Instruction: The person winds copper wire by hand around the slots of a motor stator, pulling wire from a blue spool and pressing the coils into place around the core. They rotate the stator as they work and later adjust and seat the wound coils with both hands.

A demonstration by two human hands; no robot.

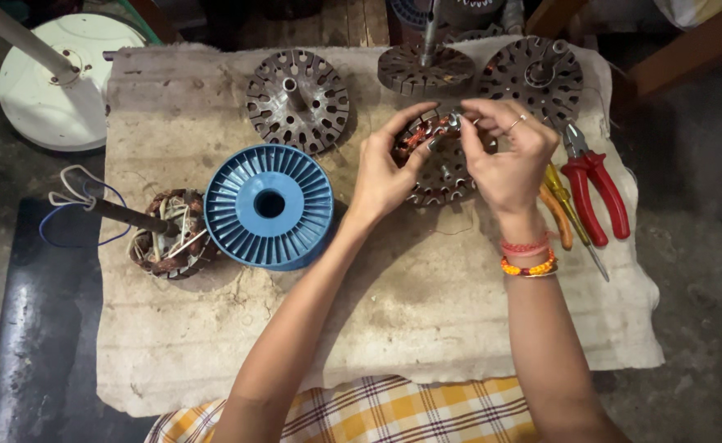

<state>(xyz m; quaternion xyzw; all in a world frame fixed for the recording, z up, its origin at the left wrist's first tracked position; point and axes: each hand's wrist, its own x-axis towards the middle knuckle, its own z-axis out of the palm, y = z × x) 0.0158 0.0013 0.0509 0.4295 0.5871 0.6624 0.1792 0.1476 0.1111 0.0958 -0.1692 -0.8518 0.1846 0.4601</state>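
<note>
A round slotted metal stator core with copper winding on its upper left lies on the pale cloth. My left hand grips its left rim, thumb and fingers curled over the copper coil. My right hand, with a ring and bead bracelets on the wrist, pinches at the top of the core near a small metal part. Both hands cover much of the core.
A blue plastic spool lies left of my hands, beside a wound stator with loose wires. Bare slotted cores sit along the back. Red-handled pliers and a yellow-handled tool lie right. A white fan base stands far left.
</note>
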